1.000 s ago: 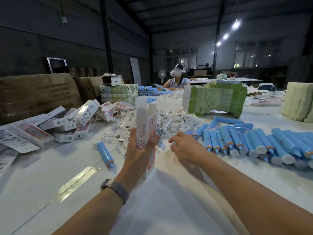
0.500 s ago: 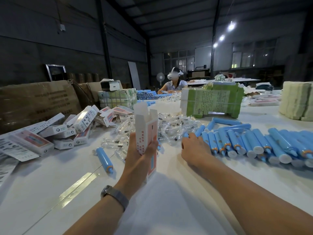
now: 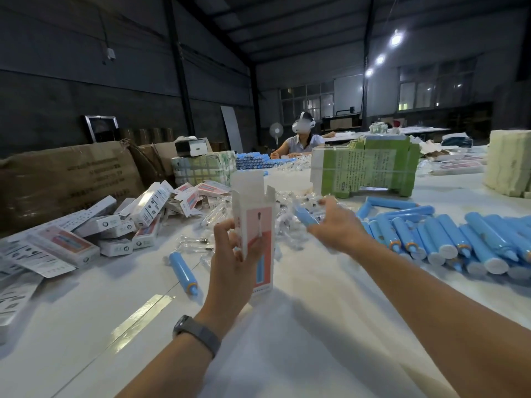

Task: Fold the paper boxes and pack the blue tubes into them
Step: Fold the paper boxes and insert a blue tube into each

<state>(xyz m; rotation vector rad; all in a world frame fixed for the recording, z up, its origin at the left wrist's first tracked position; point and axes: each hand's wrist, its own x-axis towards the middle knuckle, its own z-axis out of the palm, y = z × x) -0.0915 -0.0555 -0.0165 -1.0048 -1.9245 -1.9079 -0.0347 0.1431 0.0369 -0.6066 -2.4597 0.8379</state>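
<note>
My left hand (image 3: pixel 234 261) grips an upright white and red paper box (image 3: pixel 254 222) with its top flaps open, standing on the white table (image 3: pixel 287 326). My right hand (image 3: pixel 334 225) holds a blue tube (image 3: pixel 304 216) just right of the box top; the tube is blurred. A long row of blue tubes (image 3: pixel 448 239) lies on the table to the right. One loose blue tube (image 3: pixel 184 268) lies left of the box.
Closed white boxes (image 3: pixel 120 225) are piled at the left, with flat leaflets (image 3: pixel 26 262) nearer the edge. Clear plastic-wrapped pieces (image 3: pixel 287 211) lie behind the box. Green bundles (image 3: pixel 365 168) stand at the back right. A person with a headset (image 3: pixel 301 139) sits at the far end.
My right hand has lifted a blue tube from the row and brought it left and up toward the box top. My left hand keeps the box upright.
</note>
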